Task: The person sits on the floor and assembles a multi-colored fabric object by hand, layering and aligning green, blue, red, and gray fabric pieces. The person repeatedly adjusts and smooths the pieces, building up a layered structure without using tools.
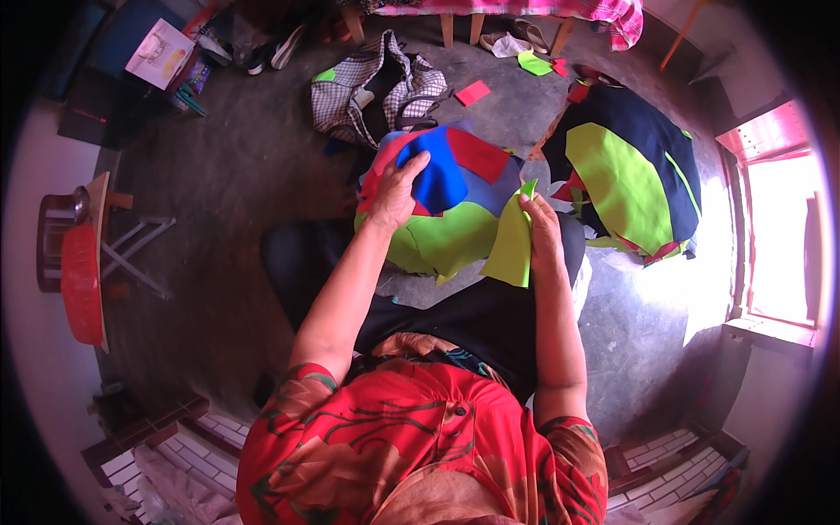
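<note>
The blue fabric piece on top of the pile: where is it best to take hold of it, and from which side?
Probably grip the blue fabric piece at its free right edge, coming from the right: the left hand presses its left side, and it lies flat on the pile.

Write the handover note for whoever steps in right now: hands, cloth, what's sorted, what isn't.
Left hand: flat on the blue piece topping the lap pile.
Right hand: pinching a lime piece at the pile's right edge.
Second pile, navy and lime, sits on the floor to the right.
Done: cannot tell from the piles alone.
Left: loose scraps on the floor beyond, near a checked bag.
</note>
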Demonstrator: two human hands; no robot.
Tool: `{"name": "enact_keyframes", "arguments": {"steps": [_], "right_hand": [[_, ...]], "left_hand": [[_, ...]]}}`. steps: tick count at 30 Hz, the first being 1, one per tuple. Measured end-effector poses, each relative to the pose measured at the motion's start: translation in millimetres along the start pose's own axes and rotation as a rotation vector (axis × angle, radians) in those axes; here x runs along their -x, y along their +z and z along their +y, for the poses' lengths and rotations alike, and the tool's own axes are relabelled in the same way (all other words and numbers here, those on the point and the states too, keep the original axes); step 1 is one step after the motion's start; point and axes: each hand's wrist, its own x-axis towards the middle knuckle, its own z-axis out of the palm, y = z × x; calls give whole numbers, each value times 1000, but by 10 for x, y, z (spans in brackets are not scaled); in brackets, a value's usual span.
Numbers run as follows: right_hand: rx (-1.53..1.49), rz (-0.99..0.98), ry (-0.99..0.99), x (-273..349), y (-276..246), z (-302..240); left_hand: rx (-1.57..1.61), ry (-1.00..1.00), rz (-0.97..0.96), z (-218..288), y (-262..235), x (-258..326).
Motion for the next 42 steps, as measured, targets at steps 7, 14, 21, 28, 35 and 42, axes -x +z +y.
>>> {"name": "enact_keyframes", "arguments": {"steps": [7, 14, 21, 28, 35, 42], "right_hand": [[-56, 22, -40, -20, 14, -20], [-111, 165, 4, 18, -26, 2], [-137, 221, 83, -57, 2, -3], [-197, 63, 108, -99, -41, 140], [-157, 123, 78, -69, -44, 133], [-250, 158, -245, -126, -167, 25]], "left_hand": [[-229, 67, -67, 33, -141, -556], [-525, -146, 404, -356, -823, -301], [-596, 4, 156, -293, -555, 55], [-326, -257, -386, -380, 21, 363], [-519, -449, -608, -504, -61, 345], [-430, -316, -342, -436, 17, 116]]}}
